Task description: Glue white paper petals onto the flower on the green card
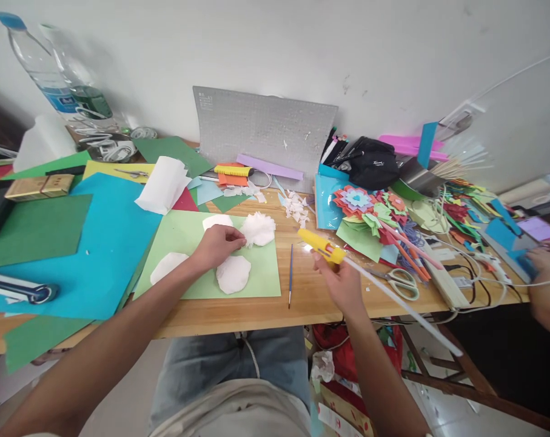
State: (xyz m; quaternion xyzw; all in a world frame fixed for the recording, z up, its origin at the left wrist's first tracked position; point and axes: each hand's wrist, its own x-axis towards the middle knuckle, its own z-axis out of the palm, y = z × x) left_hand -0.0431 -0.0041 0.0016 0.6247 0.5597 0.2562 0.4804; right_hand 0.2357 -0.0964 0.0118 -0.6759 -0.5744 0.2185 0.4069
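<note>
My right hand [342,284] is wrapped round a yellow hot glue gun [322,246], with its nozzle pointing left. A long white glue stick [402,303] sticks out of the gun's back end. My left hand [220,246] is closed, fingertips pinched at the left edge of a ruffled white paper puff [259,229]. That puff lies on a light green sheet [261,276]. Flatter white paper rounds lie about the hand: one just below it [233,274], one behind it [216,222], and one partly under my left forearm [167,265].
A thin blue brush [291,276] lies between my hands. Scissors [402,284] and paper flowers [355,201] are to the right. White paper scraps [296,207] sit before a grey cutting mat [265,127]. A stapler [17,287] rests at left. Another person's hand [547,267] is far right.
</note>
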